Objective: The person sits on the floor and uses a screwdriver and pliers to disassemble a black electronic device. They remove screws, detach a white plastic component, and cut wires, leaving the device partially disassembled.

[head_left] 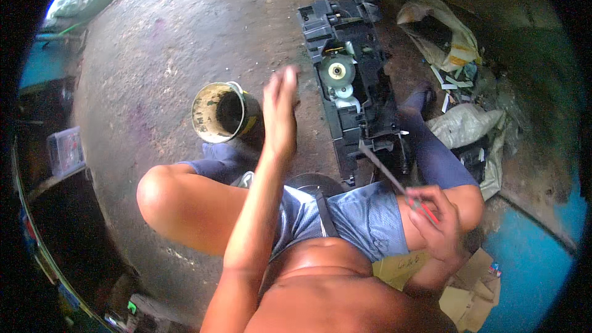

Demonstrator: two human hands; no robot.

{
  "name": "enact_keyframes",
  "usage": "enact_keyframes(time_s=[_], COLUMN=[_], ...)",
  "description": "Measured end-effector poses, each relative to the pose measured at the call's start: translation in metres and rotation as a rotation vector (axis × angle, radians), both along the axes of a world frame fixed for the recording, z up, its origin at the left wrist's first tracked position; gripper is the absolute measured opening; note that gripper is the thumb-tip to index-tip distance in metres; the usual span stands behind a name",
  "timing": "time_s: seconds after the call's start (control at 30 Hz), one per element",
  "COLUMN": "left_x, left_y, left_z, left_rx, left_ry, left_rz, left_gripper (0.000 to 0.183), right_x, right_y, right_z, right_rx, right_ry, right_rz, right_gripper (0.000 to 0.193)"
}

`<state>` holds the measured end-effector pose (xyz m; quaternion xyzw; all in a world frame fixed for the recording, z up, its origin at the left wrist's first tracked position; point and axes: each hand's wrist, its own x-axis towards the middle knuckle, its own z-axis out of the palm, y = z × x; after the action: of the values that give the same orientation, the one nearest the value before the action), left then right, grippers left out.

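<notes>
My right hand [436,222] is closed around the red handle of a screwdriver [388,176]. Its long thin shaft points up and left, with the tip at the near end of a long black plastic machine frame [379,102]; whether the tip touches it I cannot tell. On that frame sit a round metal disc [337,71] with a hub and smaller pale gears [343,91]. My left hand [282,114] is raised, its fingers stretched out and slightly blurred, between the frame and a bucket [206,114]. Nothing shows in it.
The bucket lies tilted, its inside stained dark. On the right are an open white sack [453,34], scattered pale scraps [449,83] and another sack [465,124]. Flattened cardboard [475,296] lies at lower right, a clear plastic box [66,152] at left. My bent legs flank the frame.
</notes>
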<state>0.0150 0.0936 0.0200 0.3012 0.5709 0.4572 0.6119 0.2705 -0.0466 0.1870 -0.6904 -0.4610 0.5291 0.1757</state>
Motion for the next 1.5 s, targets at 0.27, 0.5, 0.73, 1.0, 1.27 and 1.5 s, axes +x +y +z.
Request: enact_keyframes(time_s=[0.27, 0.5, 0.73, 1.0, 1.27, 1.5], left_x=[-0.012, -0.022, -0.007, -0.007, 0.002, -0.024], left_y=[0.160, 0.150, 0.135, 0.078, 0.032, -0.024], left_z=[-0.005, -0.010, 0.030, 0.105, 0.036, -0.013], left_rx=[-0.027, -0.001, -0.058, 0.488, 0.710, 0.498], left_ry=[-0.042, -0.089, -0.199, 0.085, 0.186, -0.233], left_rz=[-0.255, -0.133, 0.035, 0.096, 0.257, 0.403], left_gripper=[0.076, 0.070, 0.049, 0.036, 0.032, 0.037], right_x=[0.064, -0.042, -0.069, -0.091, -0.111, -0.137], right_y=[0.047, 0.217, 0.213, 0.152, 0.107, 0.025], right_z=[-0.059, -0.137, -0.090, -0.044, -0.152, -0.203], right_rx=[0.356, 0.385, 0.332, 0.608, 0.643, 0.493], right_ry=[0.519, 0.406, 0.730, 0.733, 0.875, 0.716], right_rz=[-0.464, -0.213, -0.404, -0.656, -0.935, -0.962], right_gripper=[0.035, 0.028, 0.028, 0.026, 0.031, 0.026])
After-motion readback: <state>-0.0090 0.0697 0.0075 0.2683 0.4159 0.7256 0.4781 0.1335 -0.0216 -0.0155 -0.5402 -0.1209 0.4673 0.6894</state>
